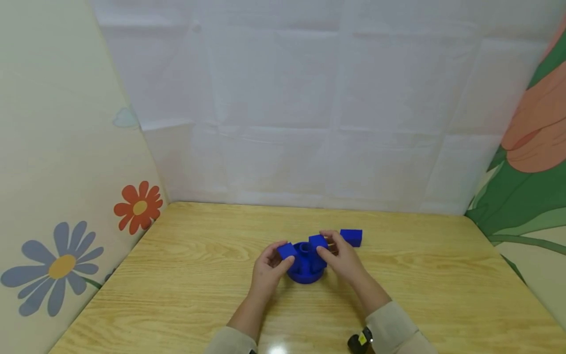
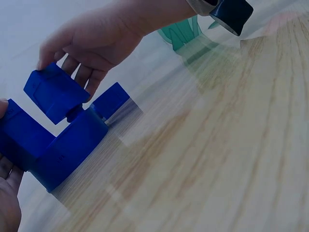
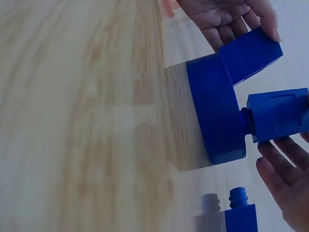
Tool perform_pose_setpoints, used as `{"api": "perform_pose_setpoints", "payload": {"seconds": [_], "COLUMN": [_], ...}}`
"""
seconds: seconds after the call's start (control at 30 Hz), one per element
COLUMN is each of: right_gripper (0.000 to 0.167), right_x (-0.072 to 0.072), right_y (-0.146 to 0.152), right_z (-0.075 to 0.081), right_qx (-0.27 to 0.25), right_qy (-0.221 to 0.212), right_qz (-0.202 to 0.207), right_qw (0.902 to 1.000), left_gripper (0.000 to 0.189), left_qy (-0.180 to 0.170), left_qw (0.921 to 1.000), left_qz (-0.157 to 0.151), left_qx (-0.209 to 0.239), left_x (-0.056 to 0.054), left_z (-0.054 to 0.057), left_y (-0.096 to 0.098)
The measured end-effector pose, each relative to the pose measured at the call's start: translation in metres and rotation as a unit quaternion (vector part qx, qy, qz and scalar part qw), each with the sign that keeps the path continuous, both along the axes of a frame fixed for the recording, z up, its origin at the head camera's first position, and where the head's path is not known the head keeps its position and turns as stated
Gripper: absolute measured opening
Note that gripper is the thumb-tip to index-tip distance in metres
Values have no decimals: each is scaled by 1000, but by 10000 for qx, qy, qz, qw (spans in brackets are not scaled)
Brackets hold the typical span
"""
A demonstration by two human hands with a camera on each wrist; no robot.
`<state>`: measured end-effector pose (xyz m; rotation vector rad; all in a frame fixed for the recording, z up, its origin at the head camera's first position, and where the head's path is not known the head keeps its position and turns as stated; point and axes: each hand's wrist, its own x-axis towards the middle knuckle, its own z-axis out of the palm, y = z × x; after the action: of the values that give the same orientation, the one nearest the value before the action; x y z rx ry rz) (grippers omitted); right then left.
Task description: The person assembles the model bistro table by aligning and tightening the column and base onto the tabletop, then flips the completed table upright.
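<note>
A round blue holder (image 1: 305, 278) with a raised hollow post (image 1: 304, 248) at its middle stands on the wooden table. My left hand (image 1: 265, 273) pinches a blue rectangular block (image 1: 287, 250) between thumb and fingers, tilted outward at the holder's left side. On the other side, my right hand (image 1: 345, 260) grips a second blue block (image 1: 318, 241) by its sides. That block's narrow neck (image 3: 246, 121) points down at the holder's rim in the right wrist view. The lower end of the left block (image 3: 251, 55) is hidden inside the holder.
A third blue block (image 1: 351, 237) lies on the table (image 1: 420, 275) just behind my right hand; its ribbed neck (image 3: 238, 197) shows in the right wrist view. White sheeting (image 1: 283, 108) hangs at the back edge, with flower-printed panels (image 1: 62, 265) at the sides.
</note>
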<state>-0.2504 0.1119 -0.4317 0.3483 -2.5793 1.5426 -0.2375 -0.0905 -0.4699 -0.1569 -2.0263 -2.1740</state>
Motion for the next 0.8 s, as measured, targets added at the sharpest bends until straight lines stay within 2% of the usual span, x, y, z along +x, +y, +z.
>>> {"api": "perform_pose_setpoints", "payload": {"seconds": [0.2, 0.43, 0.8], "right_gripper": [38, 30, 45], "right_x": [1, 5, 5], "right_y": [3, 8, 14], "right_z": [-2, -5, -12], "right_qx": [-186, -639, -469], "right_qy": [-129, -3, -45], "right_qz": [-217, 61, 78], "right_qw": [9995, 9979, 9989], "left_gripper": [45, 46, 45], "left_qy": [8, 61, 105], "left_qw": [10000, 9999, 9999], "left_qz": [32, 12, -4], "left_qx": [60, 131, 136], "left_x": [0, 0, 1], "left_z": [0, 0, 1], "left_y": [1, 1, 1]}}
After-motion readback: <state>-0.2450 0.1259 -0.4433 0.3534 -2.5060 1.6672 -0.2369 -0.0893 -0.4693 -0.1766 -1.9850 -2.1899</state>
